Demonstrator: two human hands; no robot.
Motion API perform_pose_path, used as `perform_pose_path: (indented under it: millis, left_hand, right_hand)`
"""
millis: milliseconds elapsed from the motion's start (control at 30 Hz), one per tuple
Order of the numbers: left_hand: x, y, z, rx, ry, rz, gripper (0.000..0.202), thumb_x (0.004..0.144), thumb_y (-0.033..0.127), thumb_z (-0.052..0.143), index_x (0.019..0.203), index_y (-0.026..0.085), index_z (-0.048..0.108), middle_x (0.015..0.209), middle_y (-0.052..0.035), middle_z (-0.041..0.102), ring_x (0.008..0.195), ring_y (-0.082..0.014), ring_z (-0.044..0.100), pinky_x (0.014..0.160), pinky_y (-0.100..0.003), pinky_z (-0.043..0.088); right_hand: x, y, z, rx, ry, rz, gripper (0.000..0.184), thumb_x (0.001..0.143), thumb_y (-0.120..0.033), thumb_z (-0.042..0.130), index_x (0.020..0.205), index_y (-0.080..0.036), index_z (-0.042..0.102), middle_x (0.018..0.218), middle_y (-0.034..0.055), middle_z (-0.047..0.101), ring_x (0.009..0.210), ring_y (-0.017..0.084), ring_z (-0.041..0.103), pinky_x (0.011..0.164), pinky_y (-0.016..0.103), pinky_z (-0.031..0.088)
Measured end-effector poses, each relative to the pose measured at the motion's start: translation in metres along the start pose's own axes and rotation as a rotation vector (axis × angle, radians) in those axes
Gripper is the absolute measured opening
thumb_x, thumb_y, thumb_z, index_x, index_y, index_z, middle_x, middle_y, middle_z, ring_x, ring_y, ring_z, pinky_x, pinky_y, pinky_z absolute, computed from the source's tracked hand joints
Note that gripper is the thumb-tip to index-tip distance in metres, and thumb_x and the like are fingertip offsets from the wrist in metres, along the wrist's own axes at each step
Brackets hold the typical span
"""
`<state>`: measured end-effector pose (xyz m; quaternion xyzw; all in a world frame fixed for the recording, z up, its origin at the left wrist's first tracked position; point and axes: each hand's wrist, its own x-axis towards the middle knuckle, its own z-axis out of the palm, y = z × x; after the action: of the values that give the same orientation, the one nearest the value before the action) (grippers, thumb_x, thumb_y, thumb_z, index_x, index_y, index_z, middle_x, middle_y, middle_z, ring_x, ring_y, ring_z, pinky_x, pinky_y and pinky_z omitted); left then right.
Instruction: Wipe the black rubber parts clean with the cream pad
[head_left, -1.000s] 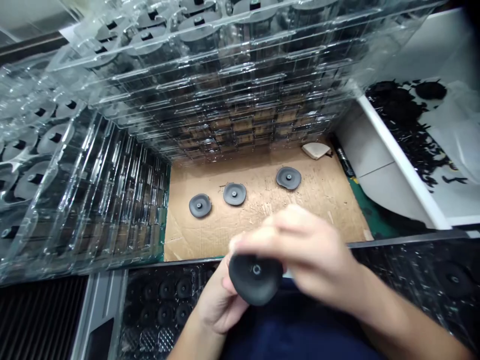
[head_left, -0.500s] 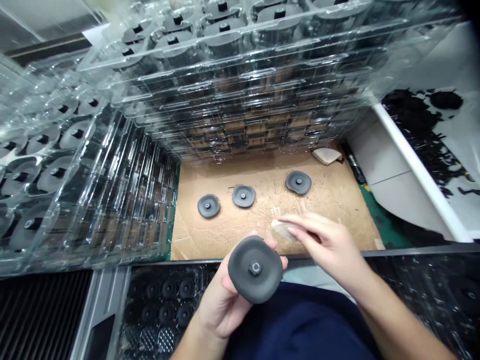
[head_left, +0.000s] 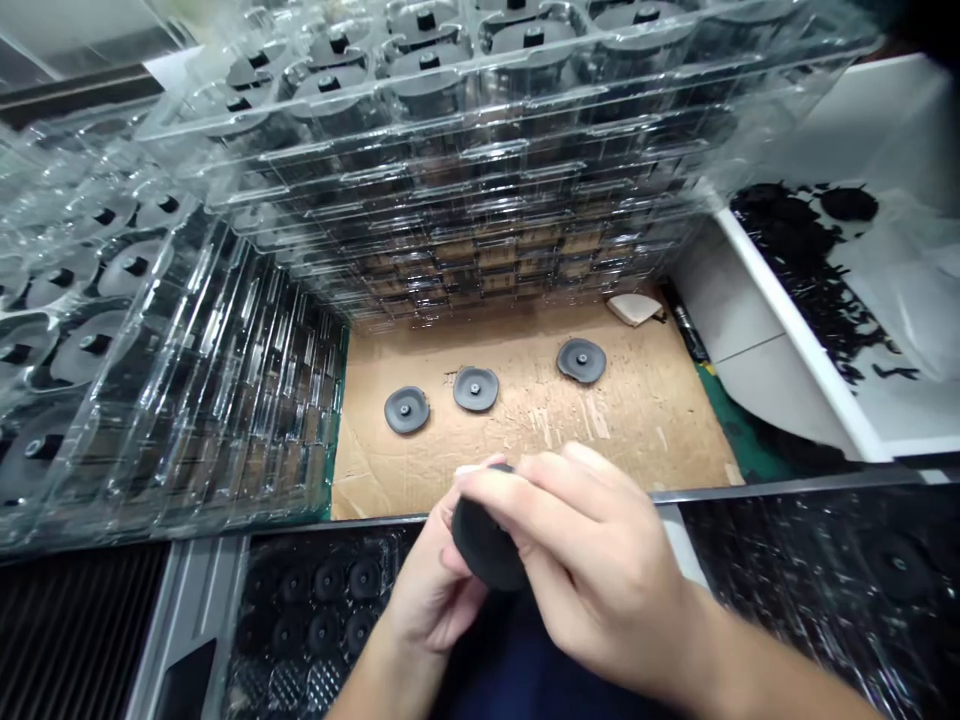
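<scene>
My left hand [head_left: 431, 590] grips a dark grey, rounded rubber-like disc [head_left: 484, 545] by its rim, just in front of my body. The disc is tilted, and its centre stub is mostly covered. Over its upper and right side closes my right hand [head_left: 600, 550], the index finger lying along the top rim. Whatever is inside the curled right fingers is hidden. Three similar discs lie on the cardboard sheet [head_left: 525, 455] beyond my hands: a left disc [head_left: 406, 410], a middle disc [head_left: 475, 389] and a right disc [head_left: 581, 360].
Tall stacks of clear plastic trays holding discs stand at the back [head_left: 480, 150] and left [head_left: 247, 350]. At right, a white bin [head_left: 795, 320] contains black scraps. A pale wedge-shaped piece [head_left: 634, 308] and a black marker-like tube [head_left: 686, 325] lie near it. Below sits a dark tray [head_left: 322, 610].
My right hand has moved left from beside the disc onto its rim. The pale piece it held is now out of sight. The disc has turned to a steeper tilt.
</scene>
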<state>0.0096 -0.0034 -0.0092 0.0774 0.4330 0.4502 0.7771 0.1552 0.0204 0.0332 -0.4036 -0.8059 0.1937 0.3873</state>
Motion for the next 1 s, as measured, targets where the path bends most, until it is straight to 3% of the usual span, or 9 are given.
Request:
perform_pose_path:
  millis: [133,333,433,533,600,667,800,900,1000]
  left_hand:
    - [0.005,-0.003,0.002,-0.082,-0.103,0.085,0.057,0.044,0.029,0.087,0.098,0.027,0.070,0.104,-0.0002,0.071,0.092,-0.0180,0.065,0.084,-0.024,0.050]
    - [0.009,-0.012,-0.002,-0.114,-0.067,0.131,0.058,0.050,0.033,0.084,0.106,0.028,0.067,0.110,-0.0023,0.069,0.096,-0.0210,0.065,0.084,-0.028,0.052]
    - [0.009,-0.011,-0.001,-0.093,-0.057,0.118,0.062,0.053,0.030,0.084,0.111,0.026,0.063,0.112,-0.0048,0.068,0.097,-0.0217,0.065,0.084,-0.027,0.052]
    - [0.008,-0.011,0.003,-0.079,-0.047,0.117,0.063,0.057,0.023,0.082,0.116,0.025,0.061,0.111,-0.0056,0.068,0.098,-0.0214,0.064,0.086,-0.027,0.051]
    - [0.007,-0.012,0.006,-0.077,-0.058,0.107,0.061,0.056,0.021,0.082,0.114,0.026,0.062,0.110,-0.0046,0.069,0.096,-0.0211,0.065,0.085,-0.028,0.051]
    - [0.005,-0.012,0.008,-0.064,-0.045,0.102,0.057,0.056,0.020,0.082,0.110,0.025,0.063,0.108,-0.0031,0.069,0.095,-0.0195,0.065,0.084,-0.025,0.051]
    - [0.002,-0.010,0.006,-0.038,-0.021,0.098,0.042,0.064,0.021,0.077,0.105,0.023,0.066,0.107,-0.0030,0.070,0.100,-0.0185,0.063,0.088,-0.024,0.048]
    - [0.003,-0.009,0.004,-0.035,-0.010,0.107,0.048,0.059,0.020,0.080,0.104,0.026,0.066,0.108,-0.0012,0.069,0.101,-0.0196,0.063,0.092,-0.027,0.048]
    - [0.004,-0.010,0.006,-0.014,-0.027,0.044,0.055,0.055,0.027,0.083,0.107,0.025,0.066,0.106,-0.0018,0.070,0.101,-0.0190,0.063,0.090,-0.024,0.049]
  right_hand:
    - [-0.016,-0.008,-0.001,-0.095,0.041,0.079,0.030,0.082,-0.002,0.046,0.107,-0.006,0.061,0.078,0.0101,0.068,0.063,0.017,0.057,0.057,0.031,0.047]
    - [-0.027,0.006,-0.009,0.384,-0.060,0.384,0.022,0.082,-0.009,0.052,0.093,-0.019,0.069,0.068,-0.0010,0.066,0.053,0.008,0.057,0.047,0.017,0.046]
    - [-0.035,0.021,-0.007,0.481,-0.026,0.504,0.019,0.085,-0.018,0.055,0.096,-0.024,0.069,0.081,-0.0009,0.071,0.067,0.012,0.065,0.057,0.019,0.051]
    - [-0.038,0.030,-0.010,0.363,0.069,0.624,0.019,0.088,-0.026,0.055,0.102,-0.026,0.067,0.098,0.0004,0.071,0.080,0.015,0.067,0.061,0.022,0.052]
    - [-0.032,0.027,-0.015,0.227,0.140,0.595,0.023,0.089,-0.024,0.054,0.109,-0.027,0.064,0.105,0.0005,0.069,0.084,0.015,0.065,0.063,0.022,0.051]
    - [-0.023,0.016,-0.016,0.146,0.152,0.430,0.028,0.089,-0.018,0.052,0.115,-0.024,0.059,0.107,0.0027,0.067,0.088,0.015,0.063,0.069,0.024,0.051]
    - [-0.010,-0.004,-0.008,0.178,-0.006,0.075,0.027,0.089,-0.011,0.043,0.111,-0.010,0.059,0.089,0.0086,0.069,0.077,0.018,0.061,0.072,0.033,0.049]
    - [-0.004,-0.006,0.000,0.250,-0.237,0.137,0.024,0.088,-0.009,0.042,0.099,-0.013,0.063,0.083,0.0053,0.068,0.071,0.016,0.059,0.068,0.030,0.048]
    - [0.002,-0.002,0.004,0.142,-0.152,0.153,0.026,0.089,-0.012,0.040,0.101,-0.012,0.063,0.084,0.0068,0.068,0.070,0.017,0.058,0.066,0.032,0.046]
